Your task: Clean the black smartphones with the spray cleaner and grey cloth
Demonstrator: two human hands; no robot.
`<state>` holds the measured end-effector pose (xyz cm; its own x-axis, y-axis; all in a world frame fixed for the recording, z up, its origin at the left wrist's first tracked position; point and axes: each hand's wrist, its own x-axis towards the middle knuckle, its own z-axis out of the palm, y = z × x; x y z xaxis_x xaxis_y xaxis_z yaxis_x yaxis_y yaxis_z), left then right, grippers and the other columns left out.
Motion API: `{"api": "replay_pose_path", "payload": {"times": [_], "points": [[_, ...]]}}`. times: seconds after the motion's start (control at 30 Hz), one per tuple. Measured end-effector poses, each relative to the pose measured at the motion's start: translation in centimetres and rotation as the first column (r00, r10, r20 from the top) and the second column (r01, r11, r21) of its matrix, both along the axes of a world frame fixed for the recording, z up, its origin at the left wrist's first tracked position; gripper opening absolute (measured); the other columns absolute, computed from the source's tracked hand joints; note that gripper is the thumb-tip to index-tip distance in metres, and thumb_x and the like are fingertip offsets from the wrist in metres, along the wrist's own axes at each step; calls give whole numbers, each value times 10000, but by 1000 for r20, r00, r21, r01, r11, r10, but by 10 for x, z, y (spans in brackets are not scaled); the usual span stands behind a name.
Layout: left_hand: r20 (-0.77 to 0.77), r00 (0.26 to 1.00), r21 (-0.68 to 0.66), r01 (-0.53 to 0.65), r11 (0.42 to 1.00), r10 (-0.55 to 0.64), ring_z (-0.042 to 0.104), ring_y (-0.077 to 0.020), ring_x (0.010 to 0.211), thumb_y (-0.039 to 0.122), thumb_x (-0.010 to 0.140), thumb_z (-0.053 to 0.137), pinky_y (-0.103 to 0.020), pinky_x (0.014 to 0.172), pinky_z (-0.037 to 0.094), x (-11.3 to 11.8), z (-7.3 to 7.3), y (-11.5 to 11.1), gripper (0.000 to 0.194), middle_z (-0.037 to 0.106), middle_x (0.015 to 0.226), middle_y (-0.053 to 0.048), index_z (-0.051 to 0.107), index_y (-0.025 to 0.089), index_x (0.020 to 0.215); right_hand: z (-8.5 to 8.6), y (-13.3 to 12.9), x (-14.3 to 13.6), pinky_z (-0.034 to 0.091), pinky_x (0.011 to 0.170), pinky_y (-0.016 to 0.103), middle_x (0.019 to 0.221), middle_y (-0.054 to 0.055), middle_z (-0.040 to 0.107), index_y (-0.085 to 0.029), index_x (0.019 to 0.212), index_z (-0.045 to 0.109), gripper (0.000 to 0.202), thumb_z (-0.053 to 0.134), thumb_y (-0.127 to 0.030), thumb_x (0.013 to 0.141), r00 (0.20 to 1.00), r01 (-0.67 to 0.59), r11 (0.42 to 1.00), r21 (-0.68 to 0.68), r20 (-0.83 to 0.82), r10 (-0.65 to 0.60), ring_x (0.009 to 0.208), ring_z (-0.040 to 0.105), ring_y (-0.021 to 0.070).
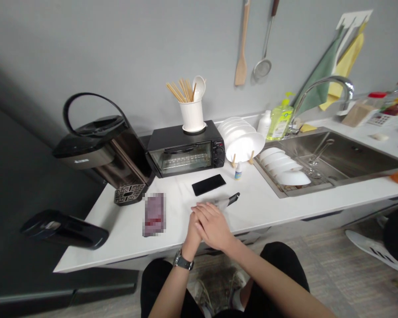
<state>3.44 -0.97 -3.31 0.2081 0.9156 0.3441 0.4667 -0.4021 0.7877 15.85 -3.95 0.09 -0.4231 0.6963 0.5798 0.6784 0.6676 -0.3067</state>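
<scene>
The right hand lay over the left hand, pressed together at the counter's near edge, holding nothing, a knife just beyond, pointing far-right.

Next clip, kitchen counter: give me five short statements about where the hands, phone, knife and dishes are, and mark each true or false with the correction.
1. The right hand lies over the left hand at the counter edge. True.
2. The black phone lies on top of the toaster oven. False: it lies flat on the white counter in front of the oven.
3. A knife lies just beyond the fingertips. True.
4. The cup of chopsticks stands in the sink. False: it stands on the oven.
5. The left wrist wears a watch. True.
</scene>
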Motion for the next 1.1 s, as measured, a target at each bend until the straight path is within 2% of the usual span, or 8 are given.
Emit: {"api": "replay_pose_path", "payload": {"times": [0.17,0.27,0.37,0.47,0.57,0.7,0.87,1.1], "points": [[-4,997,-56,72,996,-73,764,-223,781,226,988,593,-297,749,588,1,9,-2,231,835,931,-70,821,194,974,-2,31,65,466,1104,549,1237,170,750,-130,1289,689,373,483,-350,1068,975,220,975,33,14,-221,1202,652,332],[15,997,-81,75,994,-74,765,-228,816,325,1019,598,-325,814,598,3,9,-1,250,832,945,-65,822,217,1030,-2,35,68,404,1165,573,1166,150,765,-152,1180,723,342,466,-350,1073,948,316,949,5,-50,-315,1251,633,338],[33,999,-99,27,995,-24,731,-209,771,376,1018,630,-364,816,607,3,0,-2,280,787,851,-71,782,167,911,-5,10,18,380,1208,543,1301,157,729,-129,1331,659,444,502,-435,1051,985,148,989,-14,-86,-149,1305,606,322],[54,999,-115,-1,993,7,733,-195,900,437,1013,666,-394,871,613,1,-6,-6,296,767,1025,-73,733,152,1056,-9,-12,-15,382,1224,509,1515,169,610,-105,1503,531,599,515,-484,1040,999,-33,999,-10,-28,33,1438,511,313],[69,997,-125,32,992,-24,753,-239,888,389,980,686,-378,881,604,0,-1,-7,234,799,979,-66,777,173,969,-9,-4,12,422,1190,510,1552,178,579,-101,1575,452,609,481,-433,1065,999,1,1000,5,51,-1,1407,545,313],[107,993,-131,56,990,-42,773,-247,868,347,967,665,-350,884,586,2,10,-3,182,826,960,-60,804,230,968,-7,31,82,421,1177,576,1389,175,692,-133,1466,581,458,435,-300,1065,963,268,963,7,1,-268,1310,615,331],[256,963,-109,-57,992,84,736,-197,831,376,923,702,-295,797,571,0,22,0,203,772,913,-32,696,206,1034,-16,40,109,413,1206,571,1351,145,711,-168,1458,587,477,387,-163,1025,989,122,990,-63,-71,-127,1294,635,288],[434,890,-108,-102,989,139,739,-205,877,524,881,752,-287,815,579,11,57,-2,382,795,952,-71,744,155,980,-32,31,109,633,822,342,1074,76,823,-205,1365,686,401,406,-243,1081,989,-28,963,-269,-145,-12,872,792,228]]}}
